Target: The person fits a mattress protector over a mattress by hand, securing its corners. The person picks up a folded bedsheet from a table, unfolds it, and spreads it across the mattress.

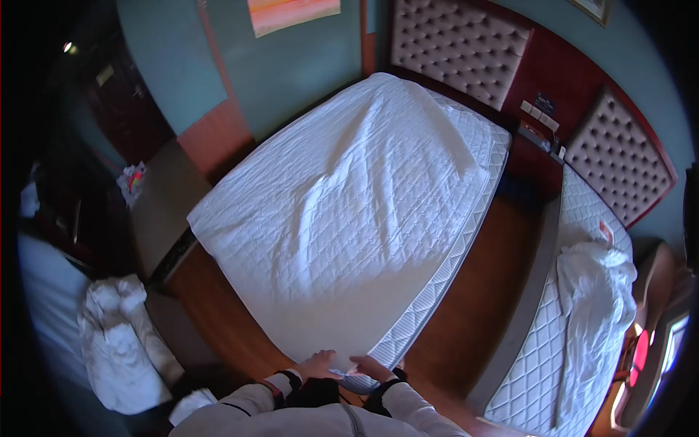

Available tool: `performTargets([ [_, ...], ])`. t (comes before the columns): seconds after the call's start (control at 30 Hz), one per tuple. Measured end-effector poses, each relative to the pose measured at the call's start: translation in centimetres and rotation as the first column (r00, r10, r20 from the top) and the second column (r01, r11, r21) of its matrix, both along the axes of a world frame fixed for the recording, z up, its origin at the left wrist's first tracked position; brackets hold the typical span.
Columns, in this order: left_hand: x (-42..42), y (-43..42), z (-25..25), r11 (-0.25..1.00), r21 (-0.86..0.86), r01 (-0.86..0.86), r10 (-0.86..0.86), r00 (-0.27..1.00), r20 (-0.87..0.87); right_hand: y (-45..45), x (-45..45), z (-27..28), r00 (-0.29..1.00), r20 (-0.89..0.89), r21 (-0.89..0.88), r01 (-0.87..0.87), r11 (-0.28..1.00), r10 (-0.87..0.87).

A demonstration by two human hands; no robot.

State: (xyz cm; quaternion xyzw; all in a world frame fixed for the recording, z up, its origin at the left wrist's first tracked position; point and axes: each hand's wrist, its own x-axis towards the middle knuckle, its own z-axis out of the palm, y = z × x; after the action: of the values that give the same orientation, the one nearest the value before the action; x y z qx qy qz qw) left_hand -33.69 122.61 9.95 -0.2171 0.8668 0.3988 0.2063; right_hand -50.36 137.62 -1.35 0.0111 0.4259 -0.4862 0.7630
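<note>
A white quilted cover [349, 197] lies wrinkled over a large mattress, whose patterned side [437, 273] shows along the right edge. At the near corner of the bed, my left hand [317, 365] rests on the cover with its fingers apart. Just to its right, my right hand [370, 368] is at the same corner, its fingers bent together at the cover's edge. What those fingers hold, if anything, is too small to make out.
A second mattress [524, 371] with crumpled white bedding [593, 298] stands at the right. More white bedding [124, 349] is bundled at the lower left. A low bench [164, 211] adjoins the bed's left side. Brown floor [470, 291] runs between the beds.
</note>
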Motion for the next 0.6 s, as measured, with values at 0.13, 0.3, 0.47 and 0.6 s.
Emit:
performTargets([
  [0.13,-6.0,8.9,2.4,0.896,-0.317,-0.31,0.303,0.95,-0.072,1.6,-5.2,7.4,0.982,-0.065,0.0,-0.179,0.984,0.179],
  [0.3,-6.8,12.7,4.7,0.758,-0.492,-0.429,0.394,0.902,-0.178,3.8,-9.5,9.4,0.897,-0.105,0.09,-0.421,0.903,0.429],
  [0.47,-3.4,14.6,6.3,0.657,-0.469,-0.591,0.567,0.797,-0.209,5.2,-10.5,10.5,0.246,-0.965,-0.079,-0.605,0.793,0.091],
  [0.6,-3.1,15.8,7.6,0.594,-0.394,-0.701,0.623,0.711,-0.325,4.0,-9.0,14.6,-0.152,-0.983,0.011,-0.617,0.787,-0.105],
])
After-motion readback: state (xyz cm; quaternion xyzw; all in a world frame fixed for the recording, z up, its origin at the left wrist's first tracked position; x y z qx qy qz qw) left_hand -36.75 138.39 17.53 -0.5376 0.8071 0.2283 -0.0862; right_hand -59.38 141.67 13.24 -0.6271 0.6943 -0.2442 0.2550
